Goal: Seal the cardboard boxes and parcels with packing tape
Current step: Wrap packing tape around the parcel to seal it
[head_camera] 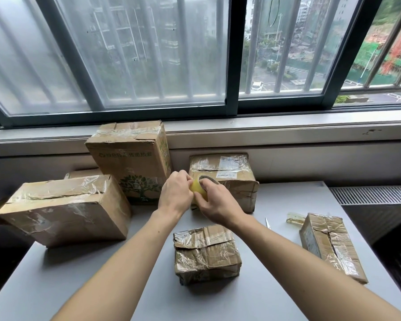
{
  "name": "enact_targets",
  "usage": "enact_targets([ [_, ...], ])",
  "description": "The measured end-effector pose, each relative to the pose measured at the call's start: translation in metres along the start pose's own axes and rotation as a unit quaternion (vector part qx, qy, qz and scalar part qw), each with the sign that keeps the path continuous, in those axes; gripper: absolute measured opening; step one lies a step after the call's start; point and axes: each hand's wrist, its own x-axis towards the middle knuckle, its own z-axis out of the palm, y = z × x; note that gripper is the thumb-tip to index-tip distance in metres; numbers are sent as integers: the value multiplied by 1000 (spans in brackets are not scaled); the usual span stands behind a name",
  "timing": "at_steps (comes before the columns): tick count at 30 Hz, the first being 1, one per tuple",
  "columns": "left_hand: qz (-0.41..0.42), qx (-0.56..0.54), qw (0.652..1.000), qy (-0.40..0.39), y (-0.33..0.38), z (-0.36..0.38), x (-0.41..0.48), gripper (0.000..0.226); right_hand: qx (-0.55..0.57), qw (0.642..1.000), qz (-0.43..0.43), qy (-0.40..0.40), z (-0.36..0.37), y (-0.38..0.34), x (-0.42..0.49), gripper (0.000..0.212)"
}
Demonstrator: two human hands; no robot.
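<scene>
Both hands, left [175,193] & right [214,201], pinch tape roll [199,188] above near parcel [206,253]; tape end may tear/restick if picked unevenly.

The grey table [44,286] stood against the wall below the window. At its left lay a wide box [60,209], with a flat box [82,174] just behind it and a tall box [130,163] upright beside them. A taped box [236,188] sat at the back, a small parcel [206,253] near the front and a torn box [331,246] by the right edge. A thin blade [267,223] and a tape scrap [295,218] lay near the torn box.
</scene>
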Motion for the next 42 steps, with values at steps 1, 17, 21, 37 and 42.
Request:
enact_targets([
  [1,16,11,1000,9,2,1,-1,11,-2,1000,7,2,-1,-1,1,15],
  [17,-40,-177,983,-29,-1,6,1,15,84,991,102,33,0,-1,-6,32],
  [21,-36,-153,988,14,7,5,-1,13,151,971,181,46,-4,0,2,30],
  [37,24,17,973,-230,-18,42,8,63,135,944,294,71,-21,58,-33,16],
  [42,92,166,889,-416,-12,95,-29,108,143,931,322,96,-26,75,-46,15],
])
